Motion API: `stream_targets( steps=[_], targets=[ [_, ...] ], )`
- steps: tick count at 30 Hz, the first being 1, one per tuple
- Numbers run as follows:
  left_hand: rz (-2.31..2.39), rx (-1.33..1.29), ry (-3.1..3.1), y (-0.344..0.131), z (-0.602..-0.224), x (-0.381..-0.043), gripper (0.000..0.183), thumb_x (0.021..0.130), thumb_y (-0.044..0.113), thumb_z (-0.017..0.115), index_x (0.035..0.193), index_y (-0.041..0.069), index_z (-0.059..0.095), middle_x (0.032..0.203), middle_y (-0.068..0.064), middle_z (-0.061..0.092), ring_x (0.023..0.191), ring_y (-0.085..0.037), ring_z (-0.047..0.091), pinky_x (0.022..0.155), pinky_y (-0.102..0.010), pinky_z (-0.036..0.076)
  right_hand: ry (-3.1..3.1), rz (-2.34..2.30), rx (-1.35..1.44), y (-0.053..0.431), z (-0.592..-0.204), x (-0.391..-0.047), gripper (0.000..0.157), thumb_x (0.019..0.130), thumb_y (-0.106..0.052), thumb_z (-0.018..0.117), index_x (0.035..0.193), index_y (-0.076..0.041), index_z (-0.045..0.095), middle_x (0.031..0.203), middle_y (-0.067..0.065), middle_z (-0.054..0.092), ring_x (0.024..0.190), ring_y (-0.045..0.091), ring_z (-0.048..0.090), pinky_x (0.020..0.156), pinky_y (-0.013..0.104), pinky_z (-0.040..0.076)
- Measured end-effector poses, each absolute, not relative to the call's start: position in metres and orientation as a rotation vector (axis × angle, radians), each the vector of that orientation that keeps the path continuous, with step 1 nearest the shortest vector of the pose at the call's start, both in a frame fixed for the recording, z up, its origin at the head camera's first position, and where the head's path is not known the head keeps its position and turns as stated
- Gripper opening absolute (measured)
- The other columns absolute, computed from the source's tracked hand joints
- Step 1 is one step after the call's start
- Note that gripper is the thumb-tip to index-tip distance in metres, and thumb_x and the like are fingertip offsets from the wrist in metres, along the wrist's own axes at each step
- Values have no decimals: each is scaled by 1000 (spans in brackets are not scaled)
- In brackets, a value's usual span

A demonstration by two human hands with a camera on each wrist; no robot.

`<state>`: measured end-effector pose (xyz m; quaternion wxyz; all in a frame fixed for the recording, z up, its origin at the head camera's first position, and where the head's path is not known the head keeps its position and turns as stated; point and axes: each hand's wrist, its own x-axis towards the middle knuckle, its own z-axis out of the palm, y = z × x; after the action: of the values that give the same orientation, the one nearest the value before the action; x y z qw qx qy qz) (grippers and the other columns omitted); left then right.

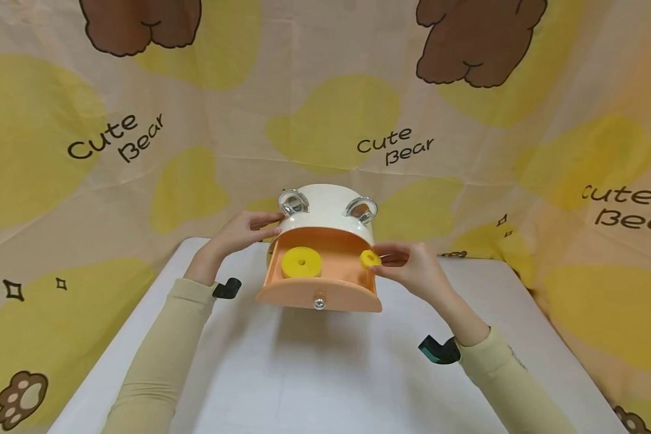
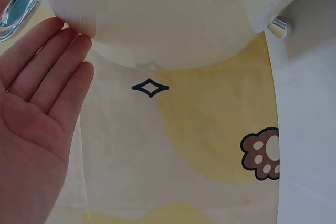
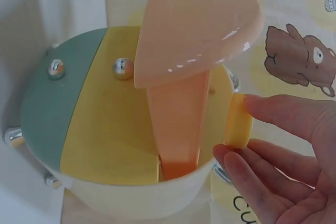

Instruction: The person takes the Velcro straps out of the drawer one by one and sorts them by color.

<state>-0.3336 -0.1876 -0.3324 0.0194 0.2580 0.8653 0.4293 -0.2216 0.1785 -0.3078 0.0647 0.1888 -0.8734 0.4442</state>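
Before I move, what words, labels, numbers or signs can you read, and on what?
"Cute Bear": backdrop, left, head view.
"Cute Bear": backdrop, centre, head view.
"Cute Bea": backdrop, right, head view, cut off.
"Cu": backdrop, right wrist view, cut off.
Right sleeve: mark too small to read.
None visible on drawer or discs.

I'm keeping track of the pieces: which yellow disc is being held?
The small yellow disc, pinched by the right hand; the large yellow disc lies in the open peach drawer, untouched.

The drawer (image 1: 293, 293) looks like glossy plastic, its knob (image 1: 319, 304) polished metal, the yellow ring (image 3: 239, 121) smooth, the backdrop (image 1: 239, 126) matt cloth.
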Motion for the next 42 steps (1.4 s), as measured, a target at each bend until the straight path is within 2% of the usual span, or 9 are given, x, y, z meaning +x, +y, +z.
stream_targets(
  steps=[7, 17, 28, 35, 42],
  targets=[
    [1348, 817, 2672, -189, -334, -333, 52, 90, 35, 65, 136, 14, 53, 138, -8, 53, 130, -31, 47, 102, -47, 44, -2637, 1265, 512, 192, -309, -221, 42, 75, -21, 81, 111, -3, 69, 105, 14, 71, 86, 22, 71, 71, 23, 58],
    [1332, 800, 2681, -189, -332, -329, 55, 89, 39, 65, 136, 14, 54, 138, -9, 53, 130, -34, 47, 102, -48, 44, -2646, 1186, 442, 211, -310, -218, 40, 75, -20, 81, 110, -4, 70, 103, 12, 72, 85, 22, 71, 69, 23, 58],
    [1347, 796, 2664, -188, -329, -330, 53, 90, 36, 64, 137, 14, 53, 140, -10, 51, 130, -34, 46, 101, -49, 45, -2666, 1138, 373, 228, -319, -223, 40, 76, -23, 80, 110, -4, 69, 105, 13, 71, 86, 24, 71, 70, 25, 58],
    [1334, 800, 2653, -180, -309, -311, 50, 93, 23, 62, 137, 3, 50, 140, -18, 49, 130, -38, 45, 101, -50, 44, -2694, 1123, 320, 238, -328, -226, 40, 77, -23, 80, 110, -4, 69, 106, 14, 71, 89, 26, 71, 71, 27, 59],
    [1334, 795, 2644, -177, -303, -304, 50, 93, 22, 62, 137, 2, 50, 140, -19, 49, 130, -39, 45, 101, -50, 44, -2700, 1094, 288, 247, -343, -229, 44, 77, -25, 80, 112, -1, 68, 107, 17, 70, 90, 29, 70, 71, 29, 59]
  ],
)
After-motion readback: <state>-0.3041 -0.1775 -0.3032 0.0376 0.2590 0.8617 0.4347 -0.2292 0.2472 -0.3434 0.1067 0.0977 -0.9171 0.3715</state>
